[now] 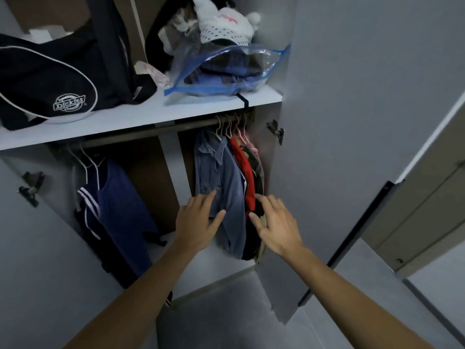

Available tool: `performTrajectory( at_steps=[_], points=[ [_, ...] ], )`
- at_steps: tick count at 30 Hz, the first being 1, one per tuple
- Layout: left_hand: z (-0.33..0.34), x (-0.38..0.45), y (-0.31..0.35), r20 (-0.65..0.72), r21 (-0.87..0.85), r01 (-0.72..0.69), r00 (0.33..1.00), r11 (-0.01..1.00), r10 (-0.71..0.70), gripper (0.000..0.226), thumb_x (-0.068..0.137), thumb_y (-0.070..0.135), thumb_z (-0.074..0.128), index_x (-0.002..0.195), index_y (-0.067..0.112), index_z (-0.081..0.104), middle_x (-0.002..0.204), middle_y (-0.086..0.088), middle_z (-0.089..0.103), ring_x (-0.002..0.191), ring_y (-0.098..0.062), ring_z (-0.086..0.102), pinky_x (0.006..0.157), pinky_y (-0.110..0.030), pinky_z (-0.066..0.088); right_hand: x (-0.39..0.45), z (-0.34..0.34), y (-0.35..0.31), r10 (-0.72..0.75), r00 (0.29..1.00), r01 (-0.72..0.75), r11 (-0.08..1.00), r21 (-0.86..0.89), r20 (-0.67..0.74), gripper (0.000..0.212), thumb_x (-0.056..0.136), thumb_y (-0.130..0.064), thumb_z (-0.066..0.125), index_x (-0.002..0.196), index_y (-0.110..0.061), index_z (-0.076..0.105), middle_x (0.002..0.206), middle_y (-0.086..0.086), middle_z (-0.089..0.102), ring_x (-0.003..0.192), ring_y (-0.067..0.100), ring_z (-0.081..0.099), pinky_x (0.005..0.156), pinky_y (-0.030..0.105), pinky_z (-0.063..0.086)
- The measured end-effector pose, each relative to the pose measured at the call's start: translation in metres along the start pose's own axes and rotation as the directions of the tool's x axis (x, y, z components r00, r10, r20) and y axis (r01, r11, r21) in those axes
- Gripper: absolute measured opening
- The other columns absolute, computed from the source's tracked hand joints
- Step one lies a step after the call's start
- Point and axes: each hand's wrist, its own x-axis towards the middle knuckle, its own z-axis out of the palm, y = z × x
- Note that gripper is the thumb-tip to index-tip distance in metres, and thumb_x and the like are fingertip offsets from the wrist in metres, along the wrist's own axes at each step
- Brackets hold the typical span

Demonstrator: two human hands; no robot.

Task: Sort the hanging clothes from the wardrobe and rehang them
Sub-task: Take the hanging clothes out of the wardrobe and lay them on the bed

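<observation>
- A faded blue denim shirt (224, 177) is hung on the rail, bunched against a red garment (245, 172).
- Left hand (198, 222) and right hand (275, 224) are pressed on the clothes, fingers spread wide.

Upper shelf (141, 117), white board. Left: black shoulder bag (50, 79) with white piping and a "Dickies" patch, lying on its side, strap running up behind it. Centre: small crumpled pale cloth (153, 74), just beside the bag. Right: clear zip bag (226, 71) with blue edging, holding folded blue and dark fabrics; its corner overhangs the shelf front. On top of the zip bag: white perforated cap (224, 28) with pink marking. Metal hinges: one on the right side panel (276, 131), one on the left (31, 187). Below: grey floor (226, 311).
</observation>
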Motion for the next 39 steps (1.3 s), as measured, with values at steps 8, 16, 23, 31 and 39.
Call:
performTrajectory(
  at_steps=[8, 16, 23, 31, 39],
  points=[
    [0.029, 0.073, -0.030, 0.049, -0.015, 0.047, 0.998, 0.999, -0.046, 0.072, 0.101, 0.069, 0.030, 0.155, 0.022, 0.039, 0.136, -0.005, 0.058, 0.122, -0.025, 0.055, 0.092, -0.045, 0.053, 0.095, 0.029, 0.028, -0.021, 1.000, 0.021, 1.000, -0.021, 0.003, 0.052, 0.105, -0.049, 0.046, 0.150, -0.023, 0.042, 0.139, 0.000, 0.054, 0.127, 0.025, 0.049, 0.103, 0.045, 0.049],
    [0.059, 0.139, -0.057, 0.085, -0.012, 0.099, 0.992, 0.995, -0.098, 0.079, 0.099, 0.074, 0.023, 0.158, 0.022, 0.034, 0.139, -0.005, 0.054, 0.124, -0.025, 0.053, 0.092, -0.044, 0.053, 0.180, 0.063, 0.041, -0.034, 0.999, 0.033, 0.998, -0.047, -0.011, 0.052, 0.103, -0.044, 0.051, 0.147, -0.016, 0.048, 0.138, 0.004, 0.056, 0.125, 0.026, 0.048, 0.103, 0.046, 0.049],
    [0.084, 0.202, -0.079, 0.156, -0.022, 0.088, 0.984, 0.996, -0.084, 0.080, 0.098, 0.074, 0.026, 0.163, 0.027, 0.023, 0.155, -0.006, 0.043, 0.138, -0.029, 0.044, 0.104, -0.046, 0.047, 0.227, 0.095, 0.043, -0.037, 0.999, 0.030, 0.984, -0.174, -0.038, 0.045, 0.101, -0.042, 0.055, 0.138, -0.016, 0.057, 0.136, 0.007, 0.057, 0.126, 0.029, 0.049, 0.105, 0.049, 0.048],
    [0.113, 0.282, -0.103, 0.151, 0.001, -0.051, 0.987, 0.999, 0.050, 0.072, 0.106, 0.059, 0.038, 0.167, 0.027, 0.016, 0.172, -0.004, 0.018, 0.155, -0.030, 0.023, 0.117, -0.045, 0.036, 0.276, 0.152, 0.049, 0.010, 0.990, -0.060, 0.932, -0.357, -0.139, 0.040, 0.092, -0.044, 0.066, 0.119, -0.015, 0.066, 0.123, 0.012, 0.058, 0.117, 0.034, 0.049, 0.095, 0.049, 0.045],
    [0.143, 0.317, -0.118, 0.061, -0.021, -0.174, 0.983, 0.985, 0.175, 0.074, 0.104, 0.056, 0.043, 0.165, 0.023, 0.019, 0.167, -0.008, 0.024, 0.147, -0.033, 0.032, 0.114, -0.050, 0.038, 0.299, 0.170, 0.060, 0.008, 0.961, -0.122, 0.908, -0.402, -0.275, 0.022, 0.083, -0.024, 0.075, 0.097, -0.009, 0.068, 0.126, 0.016, 0.054, 0.111, 0.040, 0.046, 0.084, 0.049, 0.044]
  ],
)
